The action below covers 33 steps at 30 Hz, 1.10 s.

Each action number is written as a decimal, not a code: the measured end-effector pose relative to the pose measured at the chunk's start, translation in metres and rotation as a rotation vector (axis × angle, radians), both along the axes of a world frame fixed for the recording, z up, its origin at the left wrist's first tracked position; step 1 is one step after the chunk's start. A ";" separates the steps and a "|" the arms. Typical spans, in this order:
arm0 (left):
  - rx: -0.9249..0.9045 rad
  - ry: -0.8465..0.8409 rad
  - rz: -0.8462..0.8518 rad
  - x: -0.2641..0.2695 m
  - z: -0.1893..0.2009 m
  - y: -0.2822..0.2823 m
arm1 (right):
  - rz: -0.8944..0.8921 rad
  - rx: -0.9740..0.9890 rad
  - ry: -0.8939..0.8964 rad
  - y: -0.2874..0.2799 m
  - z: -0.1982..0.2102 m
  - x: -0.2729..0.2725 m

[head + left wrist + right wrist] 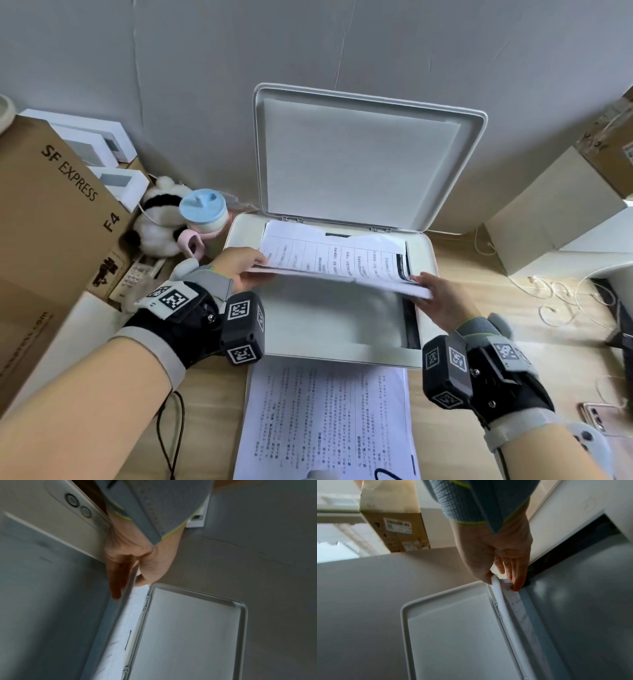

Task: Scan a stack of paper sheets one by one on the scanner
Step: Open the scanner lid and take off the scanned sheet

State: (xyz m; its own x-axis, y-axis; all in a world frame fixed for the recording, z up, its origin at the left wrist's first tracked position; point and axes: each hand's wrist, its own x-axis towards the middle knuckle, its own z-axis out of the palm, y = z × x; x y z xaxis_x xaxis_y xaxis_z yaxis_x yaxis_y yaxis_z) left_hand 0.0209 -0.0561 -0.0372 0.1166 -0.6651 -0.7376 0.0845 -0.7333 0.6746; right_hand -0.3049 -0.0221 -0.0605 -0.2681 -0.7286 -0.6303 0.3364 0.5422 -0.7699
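Observation:
A white flatbed scanner (pixel 428 260) stands on the desk with its lid (pixel 363 161) raised against the wall. A printed sheet (pixel 335 260) hangs tilted just above the scanner glass (pixel 329 318), printed side up, its far edge near the hinges. My left hand (pixel 251 270) pinches its left edge between thumb and fingers (pixel 118 577). My right hand (pixel 431 294) pinches the right edge, thumb on top (pixel 481 569). A stack of printed sheets (pixel 325 421) lies on the desk in front of the scanner.
Left of the scanner are a large cardboard box (pixel 51 219), a plush toy (pixel 157 226) and a blue-lidded cup (pixel 202 209). White boxes (pixel 555 219) and loose cables (pixel 561 301) lie to the right. A phone (pixel 596 416) lies at the right near edge.

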 end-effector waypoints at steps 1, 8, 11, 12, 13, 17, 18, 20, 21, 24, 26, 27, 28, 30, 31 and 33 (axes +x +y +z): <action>0.008 -0.031 -0.019 0.001 0.000 0.004 | -0.007 0.008 -0.015 0.002 0.000 -0.001; -0.078 0.020 -0.287 0.011 -0.013 0.026 | 0.056 0.059 -0.013 0.027 0.003 -0.015; -0.080 0.017 -0.311 0.007 -0.010 0.031 | 0.114 0.067 -0.024 0.039 0.009 -0.020; -0.089 0.021 -0.320 0.004 -0.009 0.031 | 0.128 0.070 -0.035 0.043 0.008 -0.025; -0.100 0.021 -0.338 0.002 -0.009 0.031 | 0.147 0.068 -0.047 0.047 0.010 -0.028; -0.135 0.059 -0.424 -0.010 -0.005 0.031 | 0.184 -0.017 -0.038 0.061 0.011 -0.037; -0.133 0.099 -0.421 -0.014 -0.005 0.032 | 0.183 -0.020 0.005 0.065 0.009 -0.041; -0.146 0.131 -0.370 -0.025 -0.004 0.032 | 0.172 -0.032 0.037 0.072 0.004 -0.049; -0.162 0.135 -0.330 -0.030 -0.004 0.031 | 0.142 -0.038 0.060 0.076 0.001 -0.054; -0.201 0.166 -0.245 -0.044 -0.004 0.031 | -0.100 -0.035 0.116 0.088 -0.007 -0.074; -0.202 0.179 -0.218 -0.047 -0.006 0.031 | -0.192 -0.034 0.297 0.094 -0.019 -0.090; -0.199 0.177 -0.217 -0.047 -0.007 0.031 | -0.209 -0.026 0.351 0.100 -0.023 -0.096; -0.196 0.171 -0.218 -0.046 -0.009 0.032 | -0.257 -0.005 0.363 0.106 -0.028 -0.104; -0.198 0.162 -0.207 -0.044 -0.012 0.032 | -0.263 0.145 0.450 0.115 -0.035 -0.115; -0.202 0.156 -0.196 -0.044 -0.013 0.032 | -0.291 0.199 0.457 0.116 -0.037 -0.119; -0.207 0.139 -0.171 -0.041 -0.017 0.032 | -0.365 0.285 0.426 0.123 -0.050 -0.127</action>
